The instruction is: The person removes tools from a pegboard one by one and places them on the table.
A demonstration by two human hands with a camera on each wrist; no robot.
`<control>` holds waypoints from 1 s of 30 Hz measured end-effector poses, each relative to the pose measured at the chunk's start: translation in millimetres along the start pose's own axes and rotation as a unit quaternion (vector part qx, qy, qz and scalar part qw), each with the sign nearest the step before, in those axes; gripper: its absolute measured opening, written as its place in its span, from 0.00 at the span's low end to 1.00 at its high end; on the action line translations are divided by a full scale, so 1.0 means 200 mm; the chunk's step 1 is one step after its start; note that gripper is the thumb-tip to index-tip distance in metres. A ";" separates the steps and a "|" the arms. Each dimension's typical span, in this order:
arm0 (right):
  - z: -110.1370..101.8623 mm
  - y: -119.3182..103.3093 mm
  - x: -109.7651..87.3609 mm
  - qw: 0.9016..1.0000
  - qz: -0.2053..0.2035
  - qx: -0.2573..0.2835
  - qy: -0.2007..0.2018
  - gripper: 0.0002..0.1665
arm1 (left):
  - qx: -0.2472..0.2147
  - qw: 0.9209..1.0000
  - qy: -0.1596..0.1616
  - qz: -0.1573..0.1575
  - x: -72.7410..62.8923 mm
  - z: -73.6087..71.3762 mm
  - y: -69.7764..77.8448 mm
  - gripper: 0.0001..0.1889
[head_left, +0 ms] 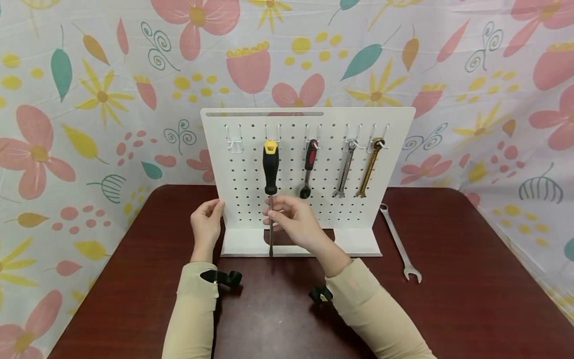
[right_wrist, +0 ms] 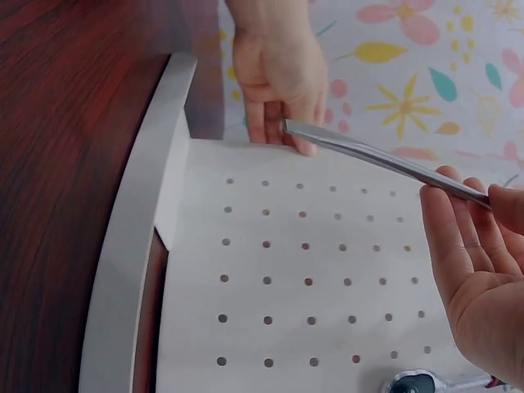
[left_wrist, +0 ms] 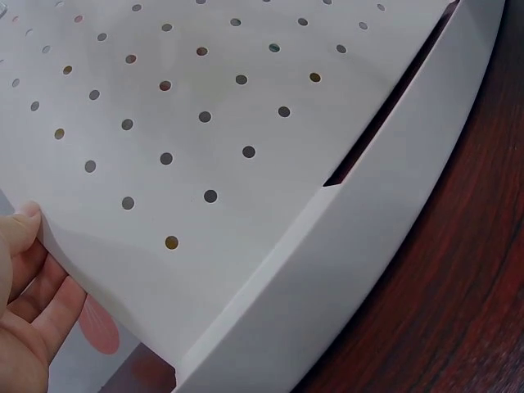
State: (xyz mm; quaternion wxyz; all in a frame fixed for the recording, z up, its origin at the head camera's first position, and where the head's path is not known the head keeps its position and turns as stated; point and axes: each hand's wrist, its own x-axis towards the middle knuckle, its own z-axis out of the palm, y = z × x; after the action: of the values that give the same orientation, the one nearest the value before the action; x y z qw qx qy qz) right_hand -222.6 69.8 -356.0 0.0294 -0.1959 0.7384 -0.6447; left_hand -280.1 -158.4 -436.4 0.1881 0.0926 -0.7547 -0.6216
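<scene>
A screwdriver (head_left: 271,167) with a black and yellow handle stands upright, tip down, in front of the white pegboard (head_left: 244,199). My right hand (head_left: 296,219) pinches its metal shaft (right_wrist: 385,160) between thumb and fingers. The handle's top is level with a pair of hooks; whether it hangs on them I cannot tell. At the board's left edge, my left hand (head_left: 208,224) grips the edge, thumb on the front face and fingers (left_wrist: 61,315) behind. A ratchet (head_left: 309,162) with a red and black handle hangs to the right of the screwdriver.
Two wrenches, one silver (head_left: 346,169) and one gold-toned (head_left: 371,168), hang farther right on the board. An empty hook (head_left: 234,144) is at the upper left. Another wrench (head_left: 400,243) lies on the dark wooden table (head_left: 471,299). A floral cloth (head_left: 103,164) hangs behind.
</scene>
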 end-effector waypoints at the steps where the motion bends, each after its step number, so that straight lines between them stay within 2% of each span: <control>1: 0.00 0.00 -0.01 1.000 -0.004 0.004 0.000 0.14 | 0.002 1.000 0.000 0.000 0.00 0.00 0.00 0.16; 9: -0.03 -0.03 -0.05 0.999 -0.036 0.015 -0.004 0.15 | 0.007 1.000 0.004 0.000 0.00 0.01 0.00 0.16; 14: -0.07 -0.03 -0.09 0.999 -0.049 -0.002 -0.002 0.16 | 0.001 1.000 0.005 -0.005 0.00 0.00 0.00 0.15; 22: -0.16 -0.03 -0.15 0.999 -0.034 -0.031 0.015 0.15 | -0.001 1.000 0.005 -0.003 -0.01 0.01 0.01 0.15; 30: -0.25 0.00 -0.19 0.999 -0.021 -0.035 0.031 0.16 | -0.009 1.000 0.008 0.006 0.00 0.01 0.01 0.15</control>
State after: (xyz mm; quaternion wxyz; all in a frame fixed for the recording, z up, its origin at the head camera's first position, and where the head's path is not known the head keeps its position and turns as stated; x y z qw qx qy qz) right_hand -202.8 128.3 -354.7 -0.0140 -0.1918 0.7569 -0.6246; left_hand -279.8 -156.8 -435.0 0.1983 0.0911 -0.7482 -0.6266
